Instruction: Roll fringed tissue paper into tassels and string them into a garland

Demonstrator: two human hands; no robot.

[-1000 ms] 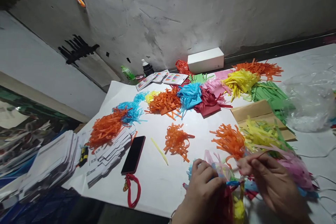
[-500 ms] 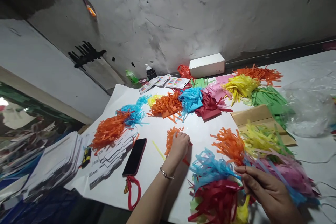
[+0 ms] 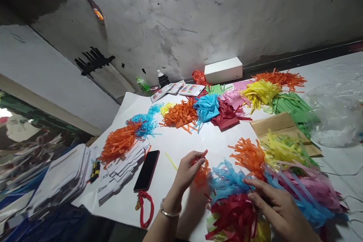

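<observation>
My left hand [image 3: 188,170], with a silver bangle on its wrist, is closed on an orange paper tassel [image 3: 202,174]. The twisted top of the tassel sticks out past the fingertips, and its fringe hangs blurred below. At the lower right, my right hand [image 3: 279,202] is pinched, with finger and thumb close together; what lies between them is too small to make out. Right by its fingertips is a blue tassel [image 3: 227,177]. Around that hand lie a dark red tassel [image 3: 234,213], another orange tassel [image 3: 248,155], a yellow tassel [image 3: 279,147] and a pink tassel [image 3: 312,189].
Bundles of fringed paper, such as a blue bundle [image 3: 207,106], spread across the white table. On the left are a phone [image 3: 146,170] with a red strap and stacked white cards [image 3: 121,170]. A white box [image 3: 223,70] stands behind; clear plastic [image 3: 334,117] lies right.
My left hand has lifted the orange tassel off the table and turned, bringing it nearer the right hand. My right hand has shifted slightly left.
</observation>
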